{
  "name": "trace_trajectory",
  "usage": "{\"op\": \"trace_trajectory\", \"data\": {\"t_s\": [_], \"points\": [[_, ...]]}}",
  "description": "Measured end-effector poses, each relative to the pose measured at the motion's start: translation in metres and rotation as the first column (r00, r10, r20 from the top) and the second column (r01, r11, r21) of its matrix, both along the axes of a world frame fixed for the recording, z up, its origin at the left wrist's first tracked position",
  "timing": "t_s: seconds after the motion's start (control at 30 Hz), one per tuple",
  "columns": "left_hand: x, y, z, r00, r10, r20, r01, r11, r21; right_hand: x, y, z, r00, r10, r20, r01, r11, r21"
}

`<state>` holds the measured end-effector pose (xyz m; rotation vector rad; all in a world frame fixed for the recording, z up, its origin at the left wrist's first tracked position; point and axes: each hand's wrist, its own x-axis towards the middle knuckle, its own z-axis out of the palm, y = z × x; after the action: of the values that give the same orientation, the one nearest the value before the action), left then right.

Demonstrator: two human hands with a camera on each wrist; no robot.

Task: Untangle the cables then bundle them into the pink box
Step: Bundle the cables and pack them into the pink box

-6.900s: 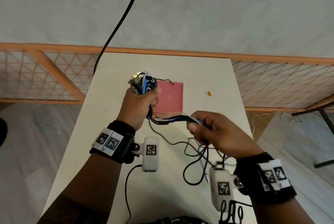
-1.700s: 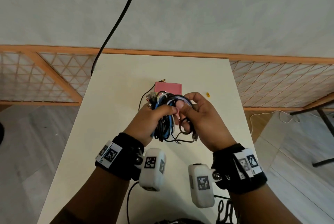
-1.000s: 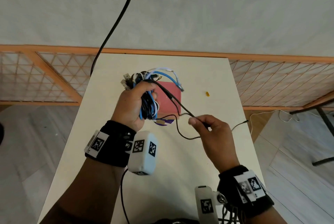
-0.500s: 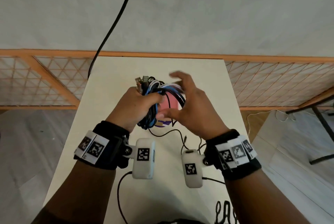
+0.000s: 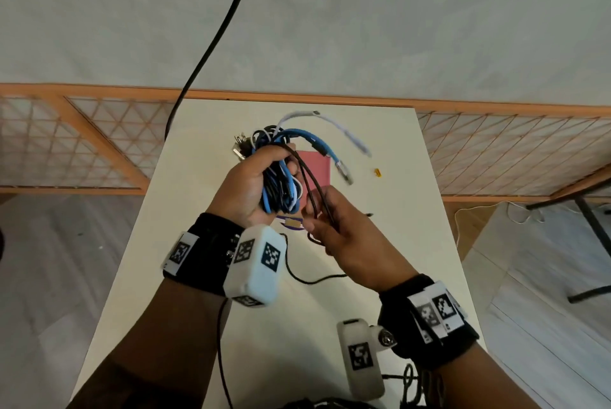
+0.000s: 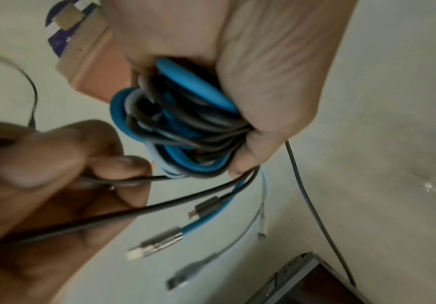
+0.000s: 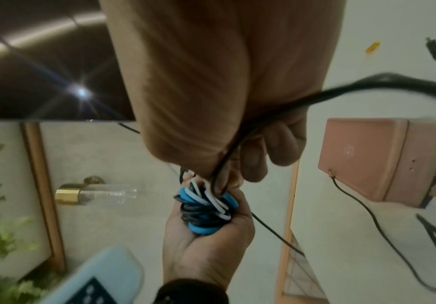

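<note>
My left hand (image 5: 264,167) grips a coiled bundle of blue, black and white cables (image 5: 281,190) above the table, just in front of the pink box (image 5: 315,167). Blue and white plug ends stick out of the bundle over the box. My right hand (image 5: 319,203) pinches a thin black cable (image 5: 309,177) that runs up into the top of the bundle. In the left wrist view the bundle (image 6: 180,127) fills the left palm (image 6: 263,82). The right wrist view shows the pink box (image 7: 367,156) standing on the table beside the hands.
A cream table (image 5: 380,243) stands against a wooden lattice fence (image 5: 496,151). A small yellow piece (image 5: 378,172) lies right of the box. A thick black cord (image 5: 211,45) hangs down at the back left. A purple and white card (image 5: 291,223) pokes out under the box.
My right hand was spread over the bundle; it has come down and to the right and now pinches the thin black cable. The left hand has kept its grip, raised slightly.
</note>
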<state>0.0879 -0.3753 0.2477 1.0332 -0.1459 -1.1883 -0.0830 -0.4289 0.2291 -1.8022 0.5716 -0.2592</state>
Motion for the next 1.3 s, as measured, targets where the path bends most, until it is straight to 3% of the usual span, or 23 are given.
{"op": "trace_trajectory", "data": {"t_s": [0.07, 0.17, 0.27, 0.33, 0.43, 0.5, 0.57, 0.67, 0.73, 0.83, 1.0, 1.17, 1.23, 1.3], "points": [[-0.001, -0.002, 0.001, 1.0, -0.007, -0.003, 0.007, 1.0, 0.023, -0.004, 0.002, -0.004, 0.998, 0.017, -0.058, -0.023, 0.995, -0.099], [0.004, -0.001, 0.002, 0.999, -0.047, 0.016, 0.047, 0.999, 0.005, -0.009, 0.007, -0.016, 0.994, 0.008, -0.111, -0.012, 0.999, -0.033], [0.012, 0.001, -0.001, 0.983, -0.101, 0.156, 0.092, 0.994, 0.062, -0.012, 0.004, -0.02, 0.983, -0.108, -0.146, 0.105, 0.994, -0.029], [0.009, 0.001, -0.006, 0.96, -0.102, 0.262, 0.068, 0.989, 0.134, -0.012, -0.002, -0.012, 0.948, -0.277, -0.154, 0.256, 0.956, -0.143], [0.003, 0.002, -0.012, 0.913, -0.098, 0.396, 0.023, 0.982, 0.19, -0.011, -0.011, 0.014, 0.911, -0.412, 0.023, 0.374, 0.801, -0.468], [-0.001, 0.002, -0.012, 0.883, -0.141, 0.448, 0.046, 0.975, 0.217, -0.008, -0.016, 0.031, 0.941, -0.321, 0.106, 0.312, 0.702, -0.64], [-0.005, 0.002, -0.009, 0.885, -0.167, 0.435, 0.069, 0.97, 0.233, 0.001, -0.023, 0.038, 0.976, -0.214, 0.03, 0.168, 0.666, -0.727], [-0.007, 0.001, -0.004, 0.919, -0.17, 0.357, 0.087, 0.967, 0.238, 0.008, -0.035, 0.027, 0.985, -0.141, -0.099, 0.017, 0.653, -0.757], [-0.007, 0.001, -0.004, 0.896, -0.208, 0.393, 0.113, 0.961, 0.251, 0.008, -0.04, 0.022, 0.991, -0.112, -0.076, 0.02, 0.678, -0.734], [-0.012, 0.005, -0.01, 0.822, -0.31, 0.478, 0.19, 0.94, 0.283, 0.006, -0.046, 0.025, 0.993, -0.114, -0.029, 0.048, 0.615, -0.787], [-0.017, 0.009, -0.017, 0.769, -0.381, 0.513, 0.243, 0.917, 0.318, 0.009, -0.06, 0.03, 0.958, -0.091, -0.273, -0.152, 0.646, -0.748], [-0.022, 0.008, -0.016, 0.742, -0.414, 0.527, 0.315, 0.91, 0.271, 0.007, -0.066, 0.032, 0.934, -0.188, -0.303, -0.159, 0.541, -0.826], [-0.02, 0.008, -0.018, 0.726, -0.437, 0.531, 0.358, 0.899, 0.25, 0.009, -0.064, 0.034, 0.902, -0.202, -0.381, -0.214, 0.558, -0.802], [-0.02, 0.009, -0.018, 0.661, -0.495, 0.564, 0.417, 0.867, 0.272, 0.011, -0.062, 0.035, 0.869, -0.205, -0.449, -0.222, 0.649, -0.727]]}}
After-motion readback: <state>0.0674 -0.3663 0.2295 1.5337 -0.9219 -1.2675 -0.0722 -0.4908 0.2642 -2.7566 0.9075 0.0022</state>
